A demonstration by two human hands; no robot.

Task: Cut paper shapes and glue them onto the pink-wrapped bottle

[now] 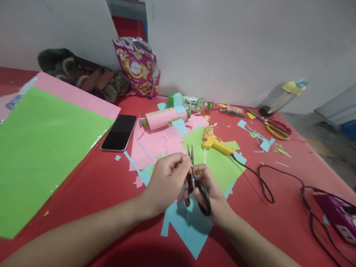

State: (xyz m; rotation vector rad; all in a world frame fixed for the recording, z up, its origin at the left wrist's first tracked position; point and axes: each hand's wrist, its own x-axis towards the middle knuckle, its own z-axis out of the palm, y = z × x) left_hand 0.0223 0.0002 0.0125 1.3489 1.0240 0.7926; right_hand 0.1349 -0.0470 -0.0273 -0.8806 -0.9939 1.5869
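Note:
Black-handled scissors [204,198] are in my right hand [213,189], blades pointing up and slightly apart. Close beside the blades, my left hand [168,181] is pinched, its fingertips against a tiny piece of paper that I can barely make out. Beneath both hands lies blue paper [193,230], with pink paper [150,144] to the left and green paper [228,170] to the right. A yellow glue gun [218,144] rests on the green sheet. Behind it lies a bottle wrapped in pink paper [165,119].
Large green and pink sheets [50,148] and a phone [119,132] are on the left. A snack bag [137,68] stands against the wall. At right are larger scissors [278,129], a clear bottle [283,98], a black cord [267,189] and a purple power strip [336,213].

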